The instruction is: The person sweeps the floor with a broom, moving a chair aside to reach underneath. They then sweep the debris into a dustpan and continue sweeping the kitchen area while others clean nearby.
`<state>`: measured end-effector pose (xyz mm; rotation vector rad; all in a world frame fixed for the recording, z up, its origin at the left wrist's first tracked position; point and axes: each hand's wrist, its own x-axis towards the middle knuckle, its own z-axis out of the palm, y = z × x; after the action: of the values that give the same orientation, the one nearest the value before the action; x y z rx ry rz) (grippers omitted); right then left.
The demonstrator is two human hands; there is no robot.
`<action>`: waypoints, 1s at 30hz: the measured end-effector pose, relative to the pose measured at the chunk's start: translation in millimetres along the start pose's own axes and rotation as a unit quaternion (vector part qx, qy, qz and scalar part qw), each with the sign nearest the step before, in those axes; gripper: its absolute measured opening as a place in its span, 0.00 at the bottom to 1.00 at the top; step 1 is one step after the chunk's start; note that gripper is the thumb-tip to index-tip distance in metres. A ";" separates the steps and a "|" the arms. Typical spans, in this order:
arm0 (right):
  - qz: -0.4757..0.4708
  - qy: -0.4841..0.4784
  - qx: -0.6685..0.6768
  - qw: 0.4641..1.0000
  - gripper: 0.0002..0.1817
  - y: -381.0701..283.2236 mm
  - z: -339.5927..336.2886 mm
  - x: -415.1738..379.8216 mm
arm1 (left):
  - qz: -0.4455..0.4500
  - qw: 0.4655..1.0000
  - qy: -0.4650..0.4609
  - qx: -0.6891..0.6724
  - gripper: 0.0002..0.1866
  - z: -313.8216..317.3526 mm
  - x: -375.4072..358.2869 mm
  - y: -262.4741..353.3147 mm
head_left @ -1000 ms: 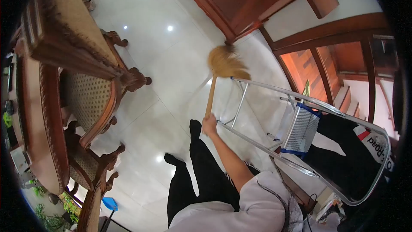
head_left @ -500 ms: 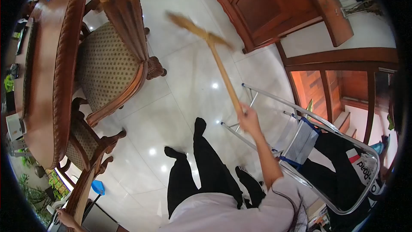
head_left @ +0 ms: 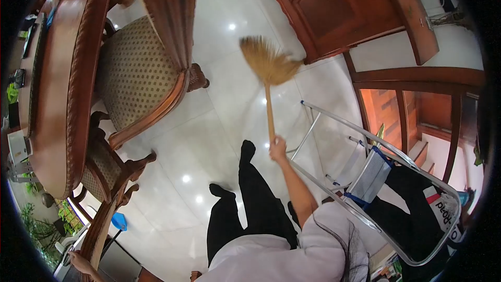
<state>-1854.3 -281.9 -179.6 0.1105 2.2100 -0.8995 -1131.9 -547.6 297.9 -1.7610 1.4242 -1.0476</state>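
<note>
The person's right hand (head_left: 278, 149) is closed on a straw broom with a fan-shaped, golden-tan head and a slim, pale wooden handle (head_left: 267, 75). The fingers are clamped around the handle near its end, so the grip covers only that last stretch; the rest of the handle runs forward from the fist to the bristles, which spread out well apart from the fingers. The broom lies ahead of the person's black-clad legs (head_left: 263, 198), over the glossy white tiled floor (head_left: 182, 125). One side of its fan comes near the lower corner of a reddish-brown wooden cabinet (head_left: 342, 13); whether the bristles touch the floor cannot be told.

The left hand (head_left: 81, 262) is at the lower left edge of the view, beside the upper end of the wooden back of a carved chair (head_left: 104, 175). Its fingers are too small and distorted there to tell whether they grip.

To the right of the right hand stands a silver metal stepladder with a ribbed, blue-edged step (head_left: 369, 177). To the left, a larger carved wooden chair with a beige patterned seat (head_left: 136, 75) stands beside a long, reddish-brown worktop with a rope-carved edge (head_left: 61, 109). A bright blue dustpan (head_left: 119, 221) is near the smaller chair.
</note>
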 end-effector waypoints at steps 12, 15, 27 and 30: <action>0.291 -0.405 0.138 0.856 0.15 13.0 36.6 -219.9 | 0.025 0.997 0.076 0.002 0.08 -19.7 -18.1 21.6; 0.180 -0.429 0.003 0.885 0.18 -39.1 -26.1 -231.8 | -0.102 0.977 0.007 -0.189 0.19 -30.8 -16.7 31.0; -0.148 -0.130 -0.092 0.976 0.13 -175.6 -123.2 -178.2 | -0.141 0.938 0.128 -0.290 0.26 -60.3 -31.2 43.0; -0.173 -0.141 0.063 0.973 0.10 -198.9 -23.5 -53.9 | -0.151 0.928 0.141 -0.310 0.27 -57.1 -32.6 41.0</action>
<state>-1895.2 -406.5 -19.0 -0.3343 1.9345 -1.1678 -1204.4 -524.1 284.0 -2.4181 1.8475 -1.1161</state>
